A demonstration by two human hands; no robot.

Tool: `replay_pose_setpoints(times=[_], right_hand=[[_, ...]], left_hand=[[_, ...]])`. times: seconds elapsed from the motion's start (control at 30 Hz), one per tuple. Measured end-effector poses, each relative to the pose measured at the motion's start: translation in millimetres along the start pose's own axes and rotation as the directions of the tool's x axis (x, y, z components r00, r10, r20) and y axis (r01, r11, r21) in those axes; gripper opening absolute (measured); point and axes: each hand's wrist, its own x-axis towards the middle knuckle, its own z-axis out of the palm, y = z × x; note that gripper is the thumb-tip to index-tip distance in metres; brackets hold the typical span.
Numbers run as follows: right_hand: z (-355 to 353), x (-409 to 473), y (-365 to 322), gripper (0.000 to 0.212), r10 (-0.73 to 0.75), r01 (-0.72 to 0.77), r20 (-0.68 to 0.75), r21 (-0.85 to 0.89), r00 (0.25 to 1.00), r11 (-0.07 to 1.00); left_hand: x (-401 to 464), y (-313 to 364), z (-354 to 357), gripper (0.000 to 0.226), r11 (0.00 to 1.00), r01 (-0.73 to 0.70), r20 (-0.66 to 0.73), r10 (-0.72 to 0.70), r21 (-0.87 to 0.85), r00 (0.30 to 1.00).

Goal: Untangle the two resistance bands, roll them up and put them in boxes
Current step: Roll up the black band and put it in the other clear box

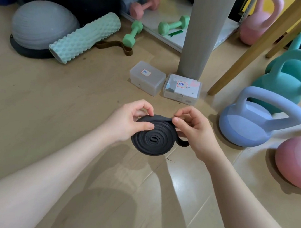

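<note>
A black resistance band (152,139) is wound into a flat spiral coil, held above the floor in the middle of the view. My left hand (128,122) grips the coil's left side, thumb on its face. My right hand (191,129) pinches the band's loose outer end at the coil's upper right; a short loop of band sticks out below that hand. A brown-olive band (116,46) lies loose on the floor by the foam roller. Two clear lidded boxes stand beyond my hands: the left box (147,78) and the right box (182,89), each with a label on its lid.
A grey post (204,31) rises behind the boxes. Blue (253,123), teal (290,81) and pink (297,164) kettlebells crowd the right. A mint foam roller (85,37), grey balance dome (41,26) and green dumbbells (134,33) lie at the back left.
</note>
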Motion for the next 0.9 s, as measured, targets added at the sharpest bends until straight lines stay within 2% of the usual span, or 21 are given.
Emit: replay_pose_setpoints(times=[0.17,0.23,0.37,0.5,0.6,0.7,0.8,0.9], right_hand=[[2.0,4.9,6.3,0.013,0.097,-0.085,-0.085,0.137,0.992,0.987],[5.4,5.6,7.4,0.013,0.096,-0.084,-0.105,0.109,0.990,0.990],[0.7,7.8,11.7,0.011,0.112,-0.109,-0.036,0.078,0.993,0.991],[-6.1,8.6,16.7,0.026,0.126,-0.127,0.018,0.101,0.992,0.987],[-3.3,7.0,22.8,0.032,0.082,-0.088,0.046,0.146,0.996,0.985],[-1.3,7.6,27.1,0.023,0.043,-0.049,0.053,0.110,0.998,0.993],[-0.2,11.7,27.2,0.022,0.043,-0.040,-0.034,0.099,0.998,0.994],[-1.9,17.4,31.4,0.025,-0.002,-0.004,-0.202,-0.031,0.979,1.000]], left_hand=[[6.4,-3.0,8.8,0.031,0.995,0.035,-0.009,-0.036,-0.089,0.999],[7.6,-6.0,14.4,0.034,0.985,0.043,-0.069,-0.055,-0.168,0.996],[7.6,-10.9,21.3,0.034,0.959,0.048,-0.168,-0.099,-0.281,0.981],[11.3,-15.4,28.7,0.034,0.926,0.074,-0.277,-0.187,-0.371,0.943],[16.1,-16.5,33.8,0.031,0.879,0.077,-0.342,-0.262,-0.470,0.903],[21.5,-15.8,37.4,0.030,0.851,0.065,-0.377,-0.298,-0.522,0.877],[25.5,-15.0,42.5,0.029,0.825,0.041,-0.392,-0.311,-0.563,0.866],[27.8,-13.8,50.8,0.028,0.815,0.024,-0.427,-0.329,-0.580,0.842]])
